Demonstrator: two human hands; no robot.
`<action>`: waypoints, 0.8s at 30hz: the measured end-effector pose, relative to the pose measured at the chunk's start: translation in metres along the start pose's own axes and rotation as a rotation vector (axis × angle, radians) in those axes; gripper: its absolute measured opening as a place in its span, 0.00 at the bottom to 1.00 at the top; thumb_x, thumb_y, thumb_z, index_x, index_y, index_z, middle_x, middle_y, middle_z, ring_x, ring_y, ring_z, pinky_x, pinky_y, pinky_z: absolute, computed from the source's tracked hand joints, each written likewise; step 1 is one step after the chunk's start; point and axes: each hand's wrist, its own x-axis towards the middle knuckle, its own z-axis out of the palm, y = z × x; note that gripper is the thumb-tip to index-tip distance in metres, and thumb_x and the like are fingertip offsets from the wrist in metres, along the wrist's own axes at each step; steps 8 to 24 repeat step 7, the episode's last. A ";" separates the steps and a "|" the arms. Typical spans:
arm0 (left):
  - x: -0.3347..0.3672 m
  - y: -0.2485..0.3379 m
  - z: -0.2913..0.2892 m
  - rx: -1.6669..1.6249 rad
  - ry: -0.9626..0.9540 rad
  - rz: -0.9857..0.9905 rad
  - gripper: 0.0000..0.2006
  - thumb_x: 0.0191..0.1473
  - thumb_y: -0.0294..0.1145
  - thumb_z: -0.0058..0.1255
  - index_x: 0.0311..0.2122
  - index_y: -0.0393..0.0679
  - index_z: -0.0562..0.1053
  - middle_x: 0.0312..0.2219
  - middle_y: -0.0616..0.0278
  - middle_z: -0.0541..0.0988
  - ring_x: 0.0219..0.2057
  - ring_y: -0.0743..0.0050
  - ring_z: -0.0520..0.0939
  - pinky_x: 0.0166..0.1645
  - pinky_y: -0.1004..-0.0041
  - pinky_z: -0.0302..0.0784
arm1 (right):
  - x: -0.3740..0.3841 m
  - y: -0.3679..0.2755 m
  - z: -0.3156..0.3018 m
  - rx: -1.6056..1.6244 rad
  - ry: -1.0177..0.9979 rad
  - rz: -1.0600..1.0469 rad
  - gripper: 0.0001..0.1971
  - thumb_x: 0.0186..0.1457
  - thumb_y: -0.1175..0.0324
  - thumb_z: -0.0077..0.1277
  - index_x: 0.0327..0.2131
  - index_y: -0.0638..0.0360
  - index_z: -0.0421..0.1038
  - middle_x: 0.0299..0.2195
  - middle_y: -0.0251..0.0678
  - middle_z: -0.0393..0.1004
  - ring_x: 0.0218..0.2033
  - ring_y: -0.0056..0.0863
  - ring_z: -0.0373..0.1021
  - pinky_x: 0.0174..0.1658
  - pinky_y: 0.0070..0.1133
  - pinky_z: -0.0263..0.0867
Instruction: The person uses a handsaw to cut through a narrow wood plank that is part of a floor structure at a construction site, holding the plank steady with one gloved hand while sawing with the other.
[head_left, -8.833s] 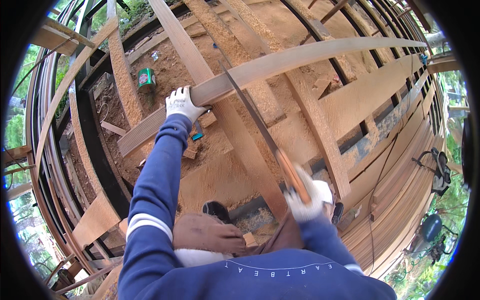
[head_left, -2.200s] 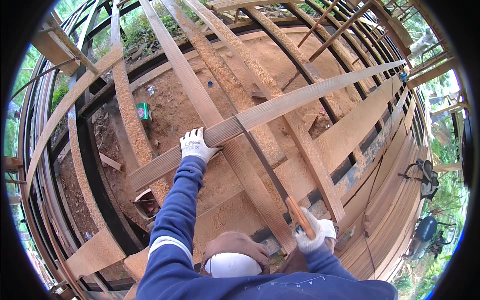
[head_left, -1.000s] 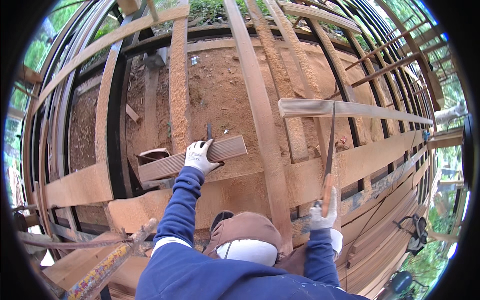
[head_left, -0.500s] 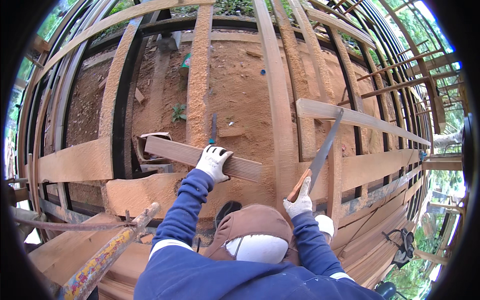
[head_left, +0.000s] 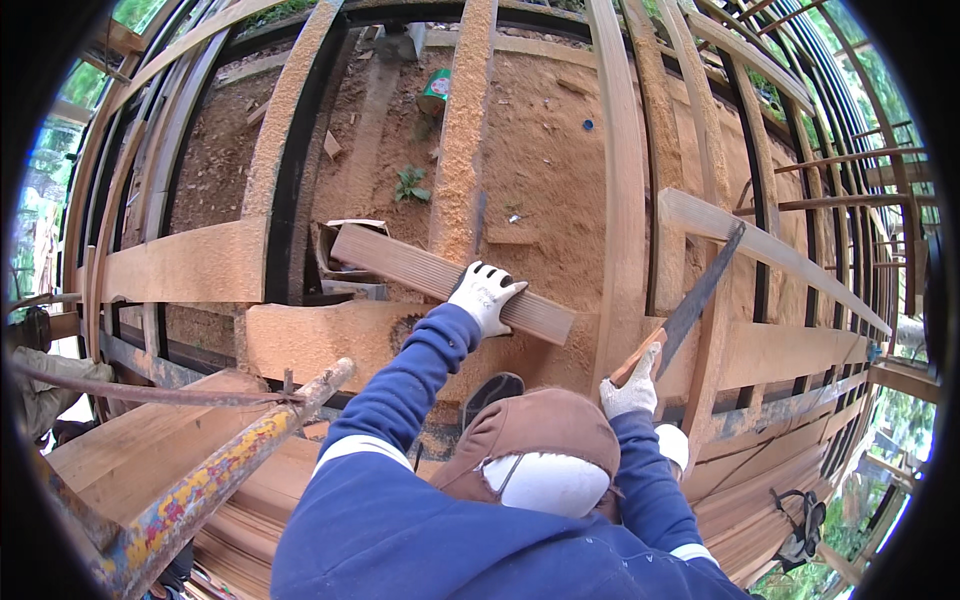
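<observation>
My left hand [head_left: 486, 300], in a white glove with dark showing at the fingertips, rests over a grooved wooden board [head_left: 400, 264] near its right end. The fingers bend over the far edge; the thumb side is to the right. My right hand [head_left: 630, 390], gloved too, is wrapped round the wooden handle of a handsaw [head_left: 698, 300]. Its dark blade slants away to the upper right, and the tip end overlaps a second grooved board [head_left: 780, 255]. Whether the teeth touch that board I cannot tell. Between my forearms are brown cloth [head_left: 530, 435] and a rounded white shape [head_left: 555, 485].
Sawdust-covered beams [head_left: 463, 130] span reddish soil. An opened carton [head_left: 325, 255] lies beside the left board, with a green can [head_left: 434, 88] farther off. A paint-spattered pole [head_left: 215, 465] crosses at lower left. Stacked planks [head_left: 770, 500] and a dark strapped item [head_left: 800, 525] are at right.
The whole view has shifted, so the scene sits farther right and slightly higher. Both hands keep their holds, and the saw still overlaps the right board.
</observation>
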 end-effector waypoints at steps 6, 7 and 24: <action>0.024 0.027 -0.042 0.005 -0.122 -0.148 0.46 0.43 0.61 0.69 0.67 0.55 0.69 0.55 0.51 0.75 0.61 0.52 0.71 0.66 0.52 0.62 | 0.000 -0.008 -0.012 0.020 -0.082 0.126 0.59 0.47 0.61 0.63 0.75 0.61 0.34 0.51 0.63 0.75 0.45 0.57 0.78 0.53 0.38 0.73; 0.022 0.029 -0.047 0.032 -0.169 -0.157 0.47 0.44 0.62 0.69 0.68 0.55 0.68 0.57 0.50 0.74 0.63 0.53 0.70 0.68 0.53 0.61 | 0.004 -0.012 -0.012 0.046 -0.105 0.147 0.58 0.46 0.61 0.62 0.75 0.59 0.36 0.58 0.64 0.71 0.50 0.56 0.77 0.56 0.36 0.72; 0.022 0.029 -0.047 0.032 -0.169 -0.157 0.47 0.44 0.62 0.69 0.68 0.55 0.68 0.57 0.50 0.74 0.63 0.53 0.70 0.68 0.53 0.61 | 0.004 -0.012 -0.012 0.046 -0.105 0.147 0.58 0.46 0.61 0.62 0.75 0.59 0.36 0.58 0.64 0.71 0.50 0.56 0.77 0.56 0.36 0.72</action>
